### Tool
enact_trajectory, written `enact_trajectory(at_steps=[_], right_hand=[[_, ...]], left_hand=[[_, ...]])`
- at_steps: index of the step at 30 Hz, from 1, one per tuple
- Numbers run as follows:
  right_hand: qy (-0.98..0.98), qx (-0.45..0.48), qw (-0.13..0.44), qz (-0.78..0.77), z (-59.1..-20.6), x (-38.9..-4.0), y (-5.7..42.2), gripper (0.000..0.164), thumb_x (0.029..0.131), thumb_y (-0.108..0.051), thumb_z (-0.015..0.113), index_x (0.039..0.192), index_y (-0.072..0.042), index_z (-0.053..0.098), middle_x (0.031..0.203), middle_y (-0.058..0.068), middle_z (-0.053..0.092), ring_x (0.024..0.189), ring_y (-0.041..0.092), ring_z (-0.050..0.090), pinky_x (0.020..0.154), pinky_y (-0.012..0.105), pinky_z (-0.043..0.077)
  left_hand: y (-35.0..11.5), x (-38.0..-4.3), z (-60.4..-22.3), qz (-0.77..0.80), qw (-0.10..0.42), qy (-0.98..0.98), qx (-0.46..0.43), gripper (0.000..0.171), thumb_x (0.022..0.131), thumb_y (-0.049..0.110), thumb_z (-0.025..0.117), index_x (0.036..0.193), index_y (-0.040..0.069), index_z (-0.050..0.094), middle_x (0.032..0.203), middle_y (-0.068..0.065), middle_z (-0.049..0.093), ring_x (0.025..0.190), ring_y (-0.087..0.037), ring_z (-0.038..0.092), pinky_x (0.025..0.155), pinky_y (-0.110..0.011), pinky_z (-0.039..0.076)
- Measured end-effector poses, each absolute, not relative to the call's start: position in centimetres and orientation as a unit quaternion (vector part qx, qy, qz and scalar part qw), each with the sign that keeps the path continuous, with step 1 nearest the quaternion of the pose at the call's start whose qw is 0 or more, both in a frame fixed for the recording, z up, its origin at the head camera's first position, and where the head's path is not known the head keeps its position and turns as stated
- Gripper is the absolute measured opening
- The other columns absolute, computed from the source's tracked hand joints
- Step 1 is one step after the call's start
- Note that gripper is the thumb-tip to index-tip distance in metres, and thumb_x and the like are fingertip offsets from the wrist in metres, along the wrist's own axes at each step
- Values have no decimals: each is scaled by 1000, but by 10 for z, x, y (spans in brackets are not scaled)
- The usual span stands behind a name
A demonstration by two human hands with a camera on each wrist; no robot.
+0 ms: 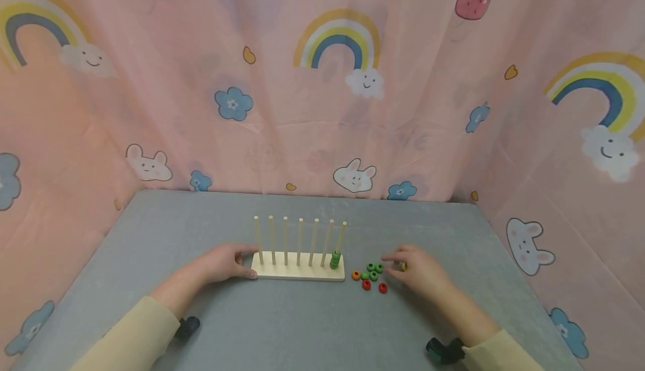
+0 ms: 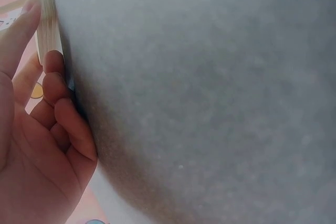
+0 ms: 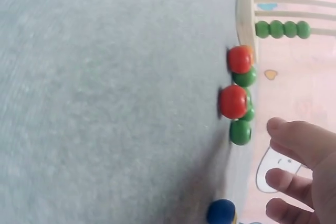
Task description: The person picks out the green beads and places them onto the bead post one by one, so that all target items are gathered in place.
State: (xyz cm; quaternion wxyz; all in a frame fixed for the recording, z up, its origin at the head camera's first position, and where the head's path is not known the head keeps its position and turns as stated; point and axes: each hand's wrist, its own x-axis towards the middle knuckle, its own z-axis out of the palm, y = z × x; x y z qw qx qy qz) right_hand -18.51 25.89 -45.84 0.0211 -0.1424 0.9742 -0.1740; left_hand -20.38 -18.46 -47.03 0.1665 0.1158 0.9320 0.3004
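Note:
A wooden peg rack point(image 1: 297, 275) with several upright pegs stands mid-table. My left hand point(image 1: 224, 262) grips its left end between thumb and fingers, which the left wrist view shows close up. Several green beads point(image 1: 335, 260) are stacked on the rightmost peg. Loose beads lie right of the rack: an orange bead point(image 1: 355, 275), several green beads point(image 1: 373, 276) and two red beads point(image 3: 233, 102). Just right of them hovers my right hand point(image 1: 420, 270), fingers apart and holding nothing. Partly hidden by it is a yellow bead point(image 1: 404, 267); a blue bead point(image 3: 220, 212) shows in the right wrist view.
The grey table point(image 1: 302, 326) meets a pink patterned curtain point(image 1: 282, 147) at the back and both sides. Dark devices, one at the left wrist point(image 1: 188, 328) and one at the right wrist point(image 1: 445, 351), sit low over the table.

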Motion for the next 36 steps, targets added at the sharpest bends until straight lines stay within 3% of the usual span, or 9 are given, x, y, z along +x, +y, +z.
enact_trajectory(at_steps=[10,36], right_hand=[[984,-148,27,-93,-469,-189,255,28,81,-32,82,108,-24,78,87,-10,56,75,9,47,63,30,41],[980,-161,21,-114,-454,-192,254,25,83,-30,81,106,-21,79,86,-8,55,73,10,47,64,30,42]], left_hand=[[-183,-204,-469,299,171,932,111,66,77,37,85,134,15,63,75,-2,50,68,-16,45,60,-33,33],[-185,-204,-469,299,163,932,124,65,78,35,85,134,12,63,74,-1,50,67,-15,44,60,-32,34]])
